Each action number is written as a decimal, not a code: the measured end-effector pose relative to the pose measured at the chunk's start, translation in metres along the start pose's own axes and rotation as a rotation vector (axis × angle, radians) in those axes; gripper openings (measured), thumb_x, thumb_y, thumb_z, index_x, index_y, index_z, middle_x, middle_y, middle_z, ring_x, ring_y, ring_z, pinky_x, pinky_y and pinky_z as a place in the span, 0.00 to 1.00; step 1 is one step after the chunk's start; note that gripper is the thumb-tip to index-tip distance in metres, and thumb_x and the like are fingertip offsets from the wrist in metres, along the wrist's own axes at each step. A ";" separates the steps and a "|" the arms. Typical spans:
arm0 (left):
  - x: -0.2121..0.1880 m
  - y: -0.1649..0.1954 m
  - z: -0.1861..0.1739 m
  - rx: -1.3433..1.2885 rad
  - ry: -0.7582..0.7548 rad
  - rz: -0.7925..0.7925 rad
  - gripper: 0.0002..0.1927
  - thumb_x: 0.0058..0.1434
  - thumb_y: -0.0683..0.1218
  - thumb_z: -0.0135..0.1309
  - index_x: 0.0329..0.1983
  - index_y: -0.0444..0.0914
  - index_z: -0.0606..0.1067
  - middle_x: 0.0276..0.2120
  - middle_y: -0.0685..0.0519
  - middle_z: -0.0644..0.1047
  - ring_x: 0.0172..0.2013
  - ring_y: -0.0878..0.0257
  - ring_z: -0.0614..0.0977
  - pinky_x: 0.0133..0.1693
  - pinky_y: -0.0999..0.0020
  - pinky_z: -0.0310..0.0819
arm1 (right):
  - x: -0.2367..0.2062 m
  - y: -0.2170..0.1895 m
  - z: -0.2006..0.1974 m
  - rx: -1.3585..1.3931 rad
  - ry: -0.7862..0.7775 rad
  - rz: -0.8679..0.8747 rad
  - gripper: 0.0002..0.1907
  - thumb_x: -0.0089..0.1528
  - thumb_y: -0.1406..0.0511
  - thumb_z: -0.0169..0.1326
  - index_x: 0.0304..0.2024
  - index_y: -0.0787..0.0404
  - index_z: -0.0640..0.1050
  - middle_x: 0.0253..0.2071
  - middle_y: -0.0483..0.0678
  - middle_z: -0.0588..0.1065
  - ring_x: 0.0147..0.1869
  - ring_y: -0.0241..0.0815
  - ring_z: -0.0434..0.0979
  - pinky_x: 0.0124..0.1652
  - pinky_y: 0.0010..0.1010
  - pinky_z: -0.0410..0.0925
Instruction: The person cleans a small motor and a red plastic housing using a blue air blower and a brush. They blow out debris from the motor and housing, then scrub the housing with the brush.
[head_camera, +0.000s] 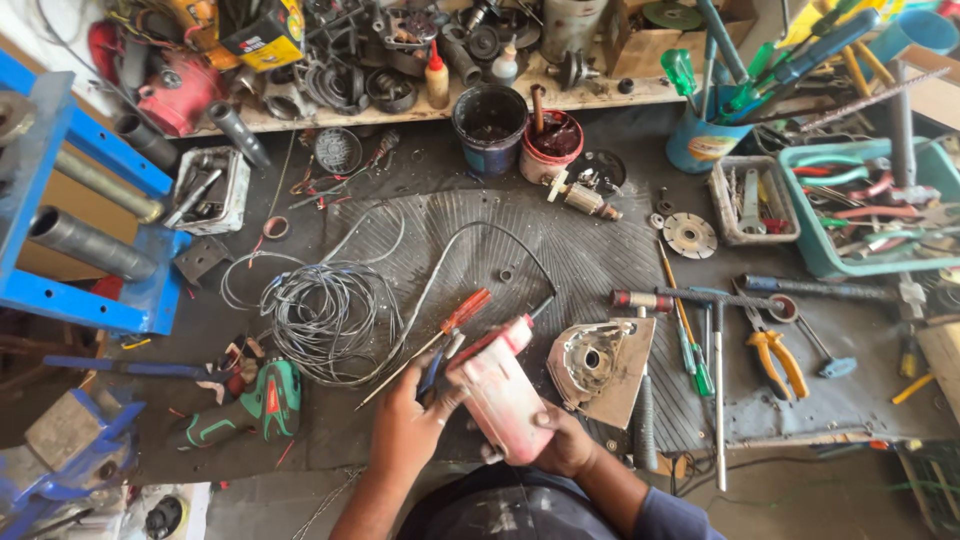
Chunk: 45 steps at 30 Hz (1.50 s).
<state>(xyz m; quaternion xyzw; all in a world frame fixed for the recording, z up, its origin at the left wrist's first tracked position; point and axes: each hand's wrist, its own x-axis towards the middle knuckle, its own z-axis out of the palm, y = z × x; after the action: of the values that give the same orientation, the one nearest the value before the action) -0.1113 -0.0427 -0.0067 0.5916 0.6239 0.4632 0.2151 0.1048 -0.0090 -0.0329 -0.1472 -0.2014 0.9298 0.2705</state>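
Fingers: those of the right hand (562, 440) wrap up around the lower right side of a pale pink tool casing (503, 395), thumb pressed on its face; those of the left hand (410, 425) are curled shut near the casing's left edge, pinching thin tool handles.
Casing: sits low in the middle of the view, tilted, its narrow end pointing up and right, just off the near edge of the bench.
Arms: both forearms come up from the bottom edge and meet at the casing; the right one wears a dark blue sleeve (665, 515), the left is bare.
Left-hand tools: a red-handled screwdriver (462, 313) slants up and right from the fist, its thin shaft running down and left; a dark blue handle shows beside it, and I can't tell exactly which of these the fingers clamp.
Bench: a dark, grimy rubber mat (580, 255) with ribbed lines covers the worktop.
Left side: a blue metal frame (60, 200) carries grey tubes; a green cordless drill (255, 405) lies near the front edge.
Middle: a loose coil of wire (325, 315) spreads just left of the hands; a grey metal gear housing (600, 365) lies just right of the casing.
Right side: orange-handled pliers (778, 360) lie on the mat, a teal tray (870, 215) holds hand tools, and a blue cup (705, 140) bristles with screwdrivers.
Back: a dark pot (490, 128) and a red pot (552, 145) stand side by side below a cluttered wooden shelf (560, 95).
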 end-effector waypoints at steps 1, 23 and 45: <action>-0.003 0.004 0.001 0.060 0.079 0.150 0.33 0.56 0.58 0.65 0.58 0.36 0.74 0.45 0.42 0.82 0.44 0.47 0.84 0.44 0.59 0.76 | -0.002 -0.001 -0.004 -0.068 0.037 0.004 0.55 0.47 0.53 0.64 0.71 0.64 0.57 0.60 0.60 0.72 0.60 0.53 0.78 0.55 0.47 0.75; -0.041 0.031 -0.036 0.483 -0.079 0.407 0.34 0.53 0.33 0.53 0.63 0.51 0.77 0.35 0.52 0.76 0.35 0.54 0.79 0.36 0.58 0.77 | -0.014 0.010 -0.013 -0.109 -0.011 -0.110 0.47 0.55 0.54 0.61 0.70 0.68 0.60 0.56 0.60 0.74 0.55 0.51 0.78 0.52 0.46 0.73; -0.013 -0.007 -0.022 0.403 0.169 0.264 0.20 0.55 0.37 0.58 0.51 0.43 0.80 0.36 0.52 0.78 0.40 0.53 0.77 0.44 0.54 0.66 | -0.013 0.009 -0.010 -0.037 -0.046 -0.087 0.45 0.56 0.53 0.59 0.70 0.64 0.59 0.57 0.59 0.73 0.56 0.53 0.76 0.49 0.47 0.74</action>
<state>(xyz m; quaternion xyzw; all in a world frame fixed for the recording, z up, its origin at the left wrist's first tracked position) -0.1304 -0.0613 -0.0053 0.6579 0.6369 0.4014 -0.0226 0.1152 -0.0206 -0.0431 -0.1221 -0.2311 0.9163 0.3034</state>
